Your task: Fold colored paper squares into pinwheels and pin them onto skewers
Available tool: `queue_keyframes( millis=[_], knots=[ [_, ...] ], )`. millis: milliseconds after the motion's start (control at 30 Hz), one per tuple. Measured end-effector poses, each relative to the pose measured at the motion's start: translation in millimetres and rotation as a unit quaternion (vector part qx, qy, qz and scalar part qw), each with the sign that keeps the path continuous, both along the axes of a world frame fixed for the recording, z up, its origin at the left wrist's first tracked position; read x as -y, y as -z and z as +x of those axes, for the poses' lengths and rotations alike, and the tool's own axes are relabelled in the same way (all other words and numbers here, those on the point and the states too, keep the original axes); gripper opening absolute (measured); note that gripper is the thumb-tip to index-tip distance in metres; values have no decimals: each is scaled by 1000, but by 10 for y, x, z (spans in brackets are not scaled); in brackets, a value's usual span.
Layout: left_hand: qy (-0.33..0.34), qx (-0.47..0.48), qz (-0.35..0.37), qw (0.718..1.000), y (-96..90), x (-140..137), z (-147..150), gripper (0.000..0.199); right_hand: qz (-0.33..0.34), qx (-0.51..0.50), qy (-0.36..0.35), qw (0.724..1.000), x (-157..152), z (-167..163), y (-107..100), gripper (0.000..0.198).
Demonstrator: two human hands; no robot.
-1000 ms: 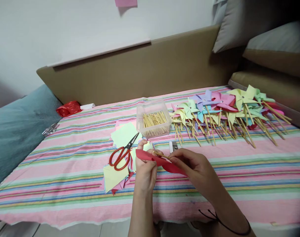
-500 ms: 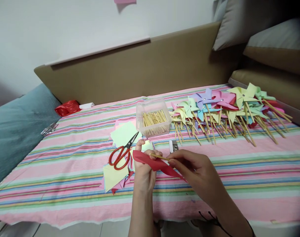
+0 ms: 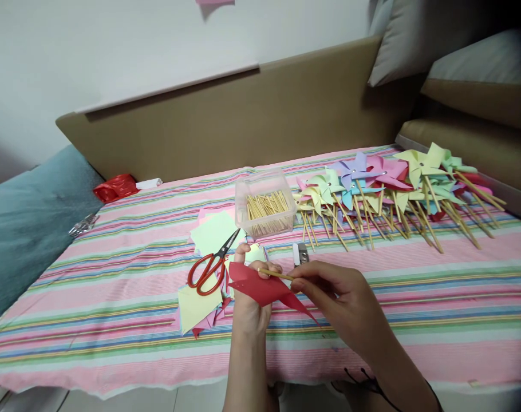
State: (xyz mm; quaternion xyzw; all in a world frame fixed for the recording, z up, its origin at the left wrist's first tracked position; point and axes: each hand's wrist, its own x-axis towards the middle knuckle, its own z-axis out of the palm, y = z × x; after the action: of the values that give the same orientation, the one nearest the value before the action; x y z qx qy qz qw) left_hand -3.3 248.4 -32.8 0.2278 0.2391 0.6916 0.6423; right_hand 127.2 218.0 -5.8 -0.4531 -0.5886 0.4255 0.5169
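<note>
Holding: left hand [image 3: 252,297] grips the red paper [image 3: 264,288] at the bed's near edge, six o'clock
Scissors [image 3: 211,264]: red-handled, on the paper squares [image 3: 200,300] at the left hand's ten o'clock
Box of sticks [image 3: 265,209]: at its twelve o'clock
Right hand [image 3: 342,300]: pinches a wooden stick [image 3: 275,274] lying across the red paper
Pinwheels [image 3: 398,183]: piled at two o'clock

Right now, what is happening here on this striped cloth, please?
A person is working at a table covered with a striped cloth. The left hand holds a red paper piece, and the right hand holds a thin wooden stick against it. Red-handled scissors lie on a pile of coloured paper squares. Behind them stands a clear box of sticks, and finished paper pinwheels lie in a row on the right.
</note>
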Motion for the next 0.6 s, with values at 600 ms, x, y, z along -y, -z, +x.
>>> queue_keyframes(
  millis=[600],
  knots=[
    [-3,-17,31,999,1,14,-29,44,46,10,54,997,3,0,46,6]
  ],
)
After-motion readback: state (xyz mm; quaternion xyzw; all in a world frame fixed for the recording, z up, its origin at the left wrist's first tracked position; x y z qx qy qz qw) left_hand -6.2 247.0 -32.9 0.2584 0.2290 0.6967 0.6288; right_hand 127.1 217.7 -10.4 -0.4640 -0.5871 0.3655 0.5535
